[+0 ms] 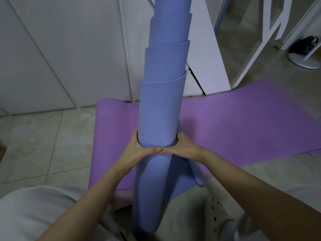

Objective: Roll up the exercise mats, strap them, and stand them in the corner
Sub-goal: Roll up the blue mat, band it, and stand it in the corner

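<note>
We hold the blue mat upright in front of us, its lower end down by our legs and out of sight, its upper end rising past the top of the view. Our left hand and right hand grip it from either side about midway. The fingers are curled round the roll and the thumbs meet at the front.

The main danger, in our judgement, is the roll itself. Its layers have telescoped, so each inner turn stands out above the one around it. Below our hands the outer layer flares loose to the right. We see no strap on it. If our grip slackens, the inner turns may slide further out, or the whole roll may spring open. A strap put on now would bind an uneven roll, and that would likely lean or topple when stood in the corner.

The purple mat lies flat on the floor beneath, with its left end curling up. Stepping on it with our shoe could make it slip or catch our foot.
</note>
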A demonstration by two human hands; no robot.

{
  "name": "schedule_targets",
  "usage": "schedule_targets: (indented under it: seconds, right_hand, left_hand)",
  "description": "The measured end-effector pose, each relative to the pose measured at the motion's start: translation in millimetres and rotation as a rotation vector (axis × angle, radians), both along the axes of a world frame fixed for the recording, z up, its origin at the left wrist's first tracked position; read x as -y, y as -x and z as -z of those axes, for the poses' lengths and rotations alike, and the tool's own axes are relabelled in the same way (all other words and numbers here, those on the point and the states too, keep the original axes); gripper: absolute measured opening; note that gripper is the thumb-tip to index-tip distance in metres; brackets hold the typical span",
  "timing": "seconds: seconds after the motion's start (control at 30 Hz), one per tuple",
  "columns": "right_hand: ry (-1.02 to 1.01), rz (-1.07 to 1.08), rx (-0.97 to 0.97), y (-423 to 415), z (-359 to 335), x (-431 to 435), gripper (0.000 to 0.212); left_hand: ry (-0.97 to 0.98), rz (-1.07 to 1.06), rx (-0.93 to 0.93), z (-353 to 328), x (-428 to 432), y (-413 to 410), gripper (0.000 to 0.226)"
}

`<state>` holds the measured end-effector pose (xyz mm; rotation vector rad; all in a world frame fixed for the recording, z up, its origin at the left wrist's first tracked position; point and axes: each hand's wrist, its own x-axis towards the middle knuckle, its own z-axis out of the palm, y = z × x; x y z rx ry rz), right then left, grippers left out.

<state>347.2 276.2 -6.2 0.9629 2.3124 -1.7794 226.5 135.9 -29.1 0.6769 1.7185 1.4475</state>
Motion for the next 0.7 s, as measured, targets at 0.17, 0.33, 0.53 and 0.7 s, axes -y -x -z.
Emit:
schedule_targets:
  seconds: [0.17, 0.33, 0.53, 0.7]
  right_hand:
    - [-0.101, 0.055, -0.047, 8, -5, 2, 0.110]
    - [-0.117, 0.205, -0.229, 15, -28, 12, 0.064]
    - [-0.196, 0.301, -0.297, 32, -38, 32, 0.111]
    - [-0.354, 0.466, -0.259, 25, -38, 27, 0.098]
  left_hand:
    - [0.019, -0.144, -0.067, -4, -4, -1, 0.106]
    - [0.055, -0.283, -0.183, 0, -7, -13, 0.098]
    - [0.077, -0.329, -0.337, 8, -6, -30, 0.100]
    - [0.023, -0.138, -0.313, 11, 2, -35, 0.097]
